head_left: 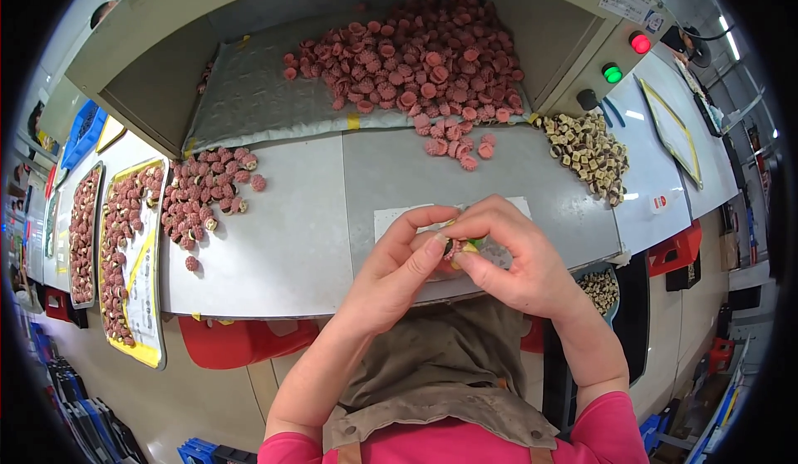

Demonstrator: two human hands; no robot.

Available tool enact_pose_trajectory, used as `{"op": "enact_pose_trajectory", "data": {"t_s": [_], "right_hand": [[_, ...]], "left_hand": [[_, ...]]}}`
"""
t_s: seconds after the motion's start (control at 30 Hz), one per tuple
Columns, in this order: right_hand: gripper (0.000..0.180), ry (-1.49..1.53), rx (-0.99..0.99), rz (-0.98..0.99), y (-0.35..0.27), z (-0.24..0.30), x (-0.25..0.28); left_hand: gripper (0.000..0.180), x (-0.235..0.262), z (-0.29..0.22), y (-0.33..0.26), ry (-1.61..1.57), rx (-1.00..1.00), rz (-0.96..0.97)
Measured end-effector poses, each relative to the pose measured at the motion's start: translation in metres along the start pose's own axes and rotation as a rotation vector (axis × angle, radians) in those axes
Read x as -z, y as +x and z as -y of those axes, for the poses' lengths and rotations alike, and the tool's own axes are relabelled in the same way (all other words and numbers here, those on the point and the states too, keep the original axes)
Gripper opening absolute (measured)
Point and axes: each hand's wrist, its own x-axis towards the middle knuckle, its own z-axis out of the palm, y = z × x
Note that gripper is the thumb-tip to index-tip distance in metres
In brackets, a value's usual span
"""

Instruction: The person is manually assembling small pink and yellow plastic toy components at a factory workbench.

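Right at the near edge of the grey worktable (316,215), both hands meet over a pale paper sheet (391,215). The left hand (399,269) and the right hand (519,260) have their fingertips pinched together on one small part (455,250), pink and ribbed with a bit of yellow and green showing; it sits between thumbs and forefingers, mostly hidden (its exact shape cannot be made out). All the fingers are curled in close, none spread.

Around the hands the tabletop is smooth and flat, with open grey surface to the left and just beyond the paper. Farther back a recessed bay holds a quilted grey mat (249,98) heaped with round pink ribbed caps (416,53), some spilling over its front edge onto the table. A second loose cluster of pink caps (204,190) lies to the left, well apart from the hands. Past the table's left edge stands a yellow-rimmed tray (141,331) with more of them in rows. To the right, a pile of small tan-and-dark pieces (590,152) sits near a panel with a red lamp (640,43) and a green lamp (613,73). A brown apron (432,364) covers the lap below the table edge.
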Motion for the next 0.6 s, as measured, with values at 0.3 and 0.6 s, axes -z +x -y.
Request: {"op": "enact_pose_trajectory", "data": {"t_s": [0.3,0.6], "right_hand": [[0.029,-0.407,-0.064,-0.273,0.009,-0.051,0.037],[0.020,-0.949,0.058,-0.434,-0.006,-0.106,0.084]], "left_hand": [[0.026,0.027,-0.055,-0.058,0.456,-0.168,-0.426],[0.016,0.201,-0.180,-0.179,2.096,-0.295,-1.236]]}}
